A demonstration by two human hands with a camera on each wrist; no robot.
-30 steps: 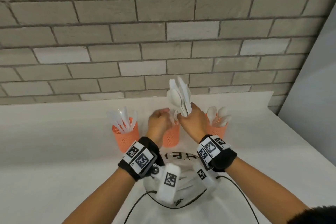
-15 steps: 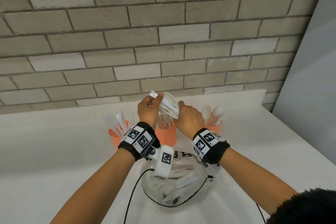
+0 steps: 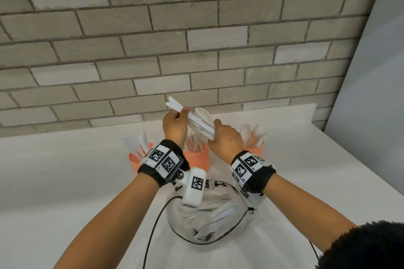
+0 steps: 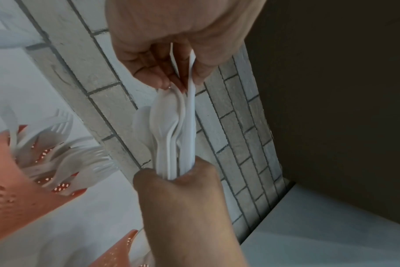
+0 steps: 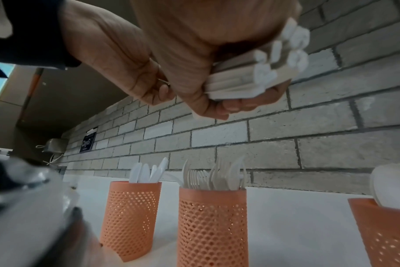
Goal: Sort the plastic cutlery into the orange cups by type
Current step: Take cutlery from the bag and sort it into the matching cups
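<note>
My right hand (image 3: 216, 129) grips a bundle of white plastic cutlery (image 3: 202, 121) by the handles (image 5: 260, 75), tilted up and left above the middle cup. Spoons (image 4: 164, 117) and long knives (image 4: 191, 112) stick out of it. My left hand (image 3: 182, 113) pinches the far ends of the knives (image 3: 175, 103). Three orange mesh cups stand by the wall: the left cup (image 5: 130, 216) holds knives, the middle cup (image 5: 212, 227) holds forks, the right cup (image 3: 255, 150) holds spoons.
A clear plastic bag (image 3: 209, 214) with more white cutlery lies on the white counter (image 3: 65, 192) just below my wrists. A brick wall (image 3: 196, 39) rises right behind the cups. A grey panel (image 3: 376, 83) closes off the right side.
The bundle, upright in my right hand a second ago, has tipped to the left. My left hand rose, took the knife ends, and they now stick out further up-left.
</note>
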